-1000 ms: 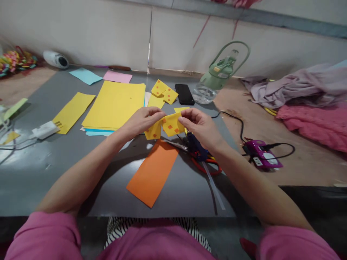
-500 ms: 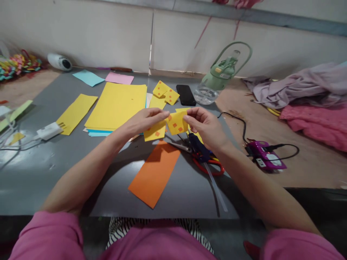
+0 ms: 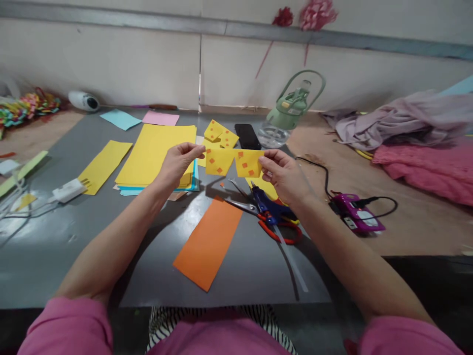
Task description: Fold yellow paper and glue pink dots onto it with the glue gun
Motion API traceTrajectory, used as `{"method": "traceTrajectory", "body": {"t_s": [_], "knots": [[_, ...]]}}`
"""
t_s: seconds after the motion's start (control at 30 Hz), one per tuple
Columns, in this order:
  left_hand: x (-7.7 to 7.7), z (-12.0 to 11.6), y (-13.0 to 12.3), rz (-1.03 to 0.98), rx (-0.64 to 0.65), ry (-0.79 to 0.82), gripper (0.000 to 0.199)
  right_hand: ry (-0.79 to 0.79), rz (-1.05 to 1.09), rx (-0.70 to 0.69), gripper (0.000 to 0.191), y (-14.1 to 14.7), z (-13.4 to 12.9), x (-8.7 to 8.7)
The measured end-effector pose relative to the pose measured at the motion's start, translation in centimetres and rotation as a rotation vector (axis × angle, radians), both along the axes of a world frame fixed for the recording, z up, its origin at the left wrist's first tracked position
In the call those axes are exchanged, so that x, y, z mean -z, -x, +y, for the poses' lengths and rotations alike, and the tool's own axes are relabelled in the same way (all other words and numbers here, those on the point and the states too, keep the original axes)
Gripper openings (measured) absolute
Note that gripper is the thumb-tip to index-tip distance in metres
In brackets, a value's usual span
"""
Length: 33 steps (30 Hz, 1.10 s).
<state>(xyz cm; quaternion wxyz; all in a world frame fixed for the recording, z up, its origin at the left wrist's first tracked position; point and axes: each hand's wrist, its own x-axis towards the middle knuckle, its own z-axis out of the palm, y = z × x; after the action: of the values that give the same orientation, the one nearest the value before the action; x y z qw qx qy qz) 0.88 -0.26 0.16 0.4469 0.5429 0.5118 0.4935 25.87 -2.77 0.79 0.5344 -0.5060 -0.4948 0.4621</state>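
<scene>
A yellow paper piece (image 3: 220,161) with small orange squares hangs between my hands, notched in the middle of its lower edge. My left hand (image 3: 185,159) pinches its left end, and my right hand (image 3: 278,170) pinches the right end. Below lie red-handled scissors (image 3: 249,207), a blue glue gun (image 3: 266,204) and an orange paper strip (image 3: 209,242). Behind the held paper are more yellow dotted pieces (image 3: 228,138). A stack of yellow sheets (image 3: 158,150) lies beside my left hand.
A black phone (image 3: 247,136) and green bottle (image 3: 291,111) stand at the back. To the right are a purple power adapter (image 3: 356,213) with cables and folded cloth (image 3: 424,167). A white plug (image 3: 69,190) and yellow strip (image 3: 107,165) lie left.
My hands have moved apart, mostly my left hand to the left. The dotted yellow paper, angled and partly covered before, is now stretched out flat between them. The camera view has shifted upward.
</scene>
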Motion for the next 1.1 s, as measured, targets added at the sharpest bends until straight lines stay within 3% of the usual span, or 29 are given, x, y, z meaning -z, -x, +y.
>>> {"method": "traceTrajectory", "body": {"t_s": [0.2,0.37,0.5,0.7,0.83,0.97,1.1], "knots": [[0.9,0.4,0.2,-0.085,0.029,0.053,0.033,-0.023,-0.015,0.089,0.031,-2.4,1.1,0.0],[0.8,0.2,0.2,-0.087,0.034,0.05,0.028,-0.016,-0.037,0.217,0.038,-5.6,2.4,0.8],[0.8,0.1,0.0,-0.102,0.052,0.062,0.025,0.015,-0.063,0.235,0.038,-6.6,3.1,1.4],[1.4,0.1,-0.4,-0.103,0.113,0.12,0.018,0.08,-0.072,0.241,0.026,-5.6,7.0,1.7],[1.2,-0.2,-0.7,-0.042,0.159,0.096,0.027,0.166,-0.07,0.274,0.012,-4.0,10.8,1.7],[1.1,-0.5,-0.7,0.12,0.19,0.033,0.041,0.238,-0.093,0.255,0.037,-1.9,13.6,1.6],[1.3,-0.4,-0.6,0.32,0.232,-0.041,0.038,0.252,-0.123,0.23,0.039,-0.1,15.0,1.3]]}}
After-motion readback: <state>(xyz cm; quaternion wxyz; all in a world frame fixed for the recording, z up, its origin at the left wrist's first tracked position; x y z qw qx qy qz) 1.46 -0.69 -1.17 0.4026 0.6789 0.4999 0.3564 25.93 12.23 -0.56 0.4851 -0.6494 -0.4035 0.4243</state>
